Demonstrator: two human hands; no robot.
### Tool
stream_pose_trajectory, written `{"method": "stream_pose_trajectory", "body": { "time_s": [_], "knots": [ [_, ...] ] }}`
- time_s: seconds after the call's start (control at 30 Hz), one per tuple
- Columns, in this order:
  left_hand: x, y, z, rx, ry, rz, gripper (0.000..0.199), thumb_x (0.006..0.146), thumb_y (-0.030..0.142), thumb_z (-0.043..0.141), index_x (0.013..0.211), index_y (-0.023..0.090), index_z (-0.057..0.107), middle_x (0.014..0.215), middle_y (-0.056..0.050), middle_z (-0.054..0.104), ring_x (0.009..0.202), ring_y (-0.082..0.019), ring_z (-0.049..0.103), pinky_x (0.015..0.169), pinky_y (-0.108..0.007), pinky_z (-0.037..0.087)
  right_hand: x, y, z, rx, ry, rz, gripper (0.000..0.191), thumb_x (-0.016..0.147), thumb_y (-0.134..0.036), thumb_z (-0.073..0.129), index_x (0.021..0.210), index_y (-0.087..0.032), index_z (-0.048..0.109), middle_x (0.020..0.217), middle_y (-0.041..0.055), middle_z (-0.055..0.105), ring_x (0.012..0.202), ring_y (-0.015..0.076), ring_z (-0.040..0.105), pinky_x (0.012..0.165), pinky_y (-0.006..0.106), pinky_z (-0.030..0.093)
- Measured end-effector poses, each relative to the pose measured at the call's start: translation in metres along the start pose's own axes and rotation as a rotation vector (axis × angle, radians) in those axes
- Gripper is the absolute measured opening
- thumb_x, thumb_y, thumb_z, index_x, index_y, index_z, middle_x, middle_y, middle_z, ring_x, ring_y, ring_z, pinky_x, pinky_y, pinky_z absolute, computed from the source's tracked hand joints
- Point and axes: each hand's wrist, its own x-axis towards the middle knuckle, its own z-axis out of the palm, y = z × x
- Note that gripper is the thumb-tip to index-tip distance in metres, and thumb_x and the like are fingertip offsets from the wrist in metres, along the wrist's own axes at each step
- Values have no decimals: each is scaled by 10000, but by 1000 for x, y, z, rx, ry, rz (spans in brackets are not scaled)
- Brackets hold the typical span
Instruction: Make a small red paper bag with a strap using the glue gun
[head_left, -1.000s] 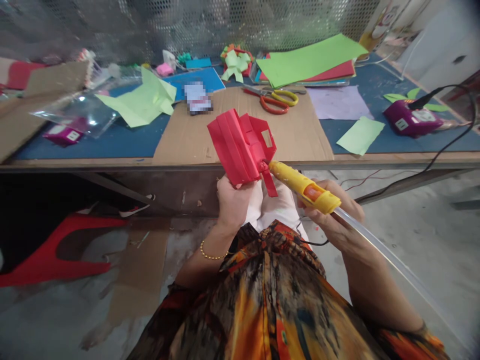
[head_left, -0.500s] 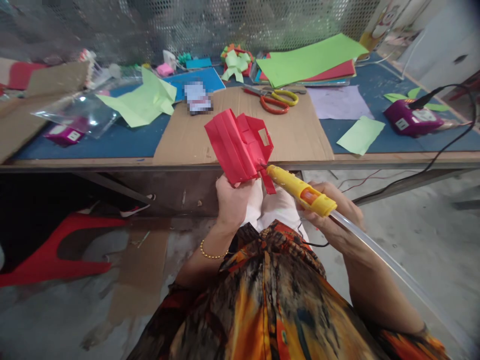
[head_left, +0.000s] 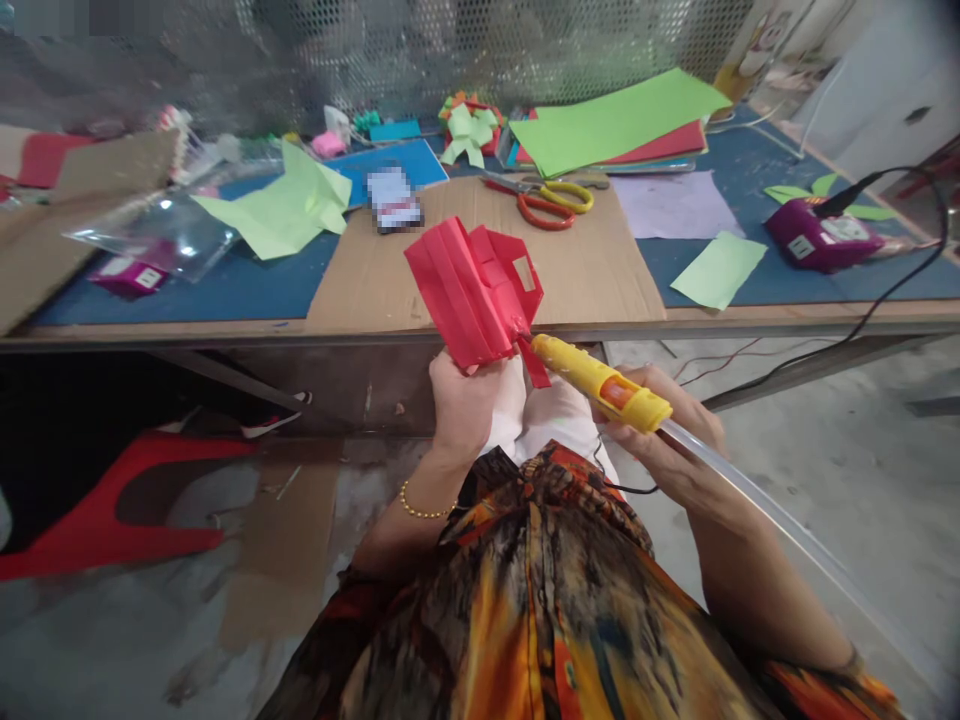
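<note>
A folded red paper piece is held near the table's front edge by my left hand, whose fingers are closed on its lower end. My right hand grips a yellow glue gun with a long clear glue stick coming out of its back. The gun's dark nozzle meets the red paper at its lower right, by a narrow red strip. Behind the paper, scissors with red and yellow handles lie on a cardboard sheet.
Green sheets are stacked at the back. Crumpled light green paper lies left, lilac paper right. A purple device with a black cable sits at the right. Below left is a red stool beside a person's shoe.
The view has shifted very slightly. Both hands, the red paper and the glue gun keep nearly the same positions, with the nozzle still against the paper.
</note>
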Motion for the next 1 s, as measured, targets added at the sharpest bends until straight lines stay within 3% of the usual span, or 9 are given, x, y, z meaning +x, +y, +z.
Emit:
{"method": "stream_pose_trajectory", "body": {
  "time_s": [0.2,0.37,0.47,0.6,0.8,0.9,1.0],
  "knots": [
    [-2,0,1,-28,-31,61,399,601,318,1015,698,185,651,694,31,647,784,-151,679,836,-308,617,-1,5,2,86,8,3,407,981,-667,698,903,-268,675,774,7,663,638,172,578,557,309,442],
    [0,0,-3,34,-2,89,333,625,262,990,705,159,684,677,38,645,667,-101,616,731,-247,582,-1,10,-8,9,133,-28,363,982,-625,710,992,-263,709,860,5,710,640,156,569,607,316,462],
    [3,4,-2,-2,31,98,318,616,254,985,749,140,720,741,13,702,670,-94,634,700,-234,576,14,27,-30,-162,253,-35,297,1010,-560,678,1058,-270,722,852,-3,693,665,162,570,613,310,446],
    [8,5,0,-109,46,119,339,538,223,983,747,150,726,763,31,702,714,-95,659,780,-246,603,55,67,-80,-484,389,-64,299,981,-540,680,1032,-246,698,821,7,650,684,185,571,672,344,469],
    [6,-1,-3,-5,5,146,302,642,283,967,752,161,713,751,26,692,775,-134,699,865,-305,619,118,117,-141,-846,202,100,243,892,-258,800,1118,-196,733,1125,116,679,969,246,659,843,387,516],
    [5,-3,-4,9,0,145,326,643,293,970,718,172,677,704,34,659,775,-144,703,829,-294,622,142,129,-150,-844,153,141,228,891,-208,833,1109,-159,784,1123,157,704,941,206,644,834,373,477],
    [7,-4,-3,17,-13,119,332,630,289,970,711,176,669,699,27,660,768,-151,703,796,-288,622,162,136,-148,-951,153,201,333,896,-176,841,1196,-38,799,1190,254,733,975,210,639,858,399,443]
  ]
}}
